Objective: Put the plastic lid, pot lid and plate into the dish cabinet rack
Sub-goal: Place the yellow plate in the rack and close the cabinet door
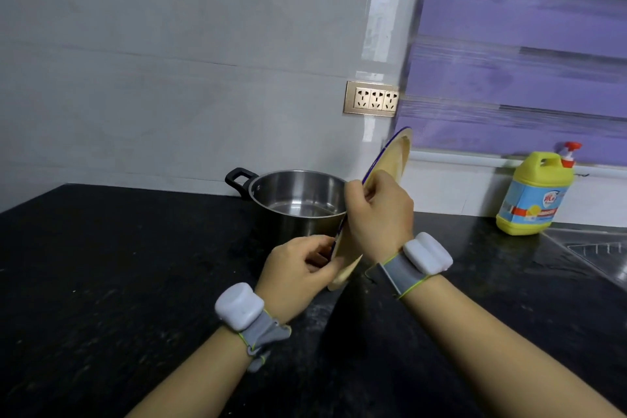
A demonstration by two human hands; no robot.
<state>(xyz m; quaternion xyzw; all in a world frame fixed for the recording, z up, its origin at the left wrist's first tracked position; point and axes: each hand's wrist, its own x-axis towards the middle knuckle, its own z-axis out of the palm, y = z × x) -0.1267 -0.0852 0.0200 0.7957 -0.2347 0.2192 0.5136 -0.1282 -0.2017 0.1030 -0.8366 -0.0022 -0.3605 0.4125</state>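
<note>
head view, close – facing wall (169,78)

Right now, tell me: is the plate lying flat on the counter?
No. The plate is held on edge above the counter, gripped by the left hand and right hand.

Plate (390,159) middle behind right hand (380,210)

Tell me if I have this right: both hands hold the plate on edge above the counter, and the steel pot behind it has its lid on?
Not quite. The head view shows the pot open, with no lid on it. The rest stands: the left hand and right hand hold the plate on edge above the counter.
</note>
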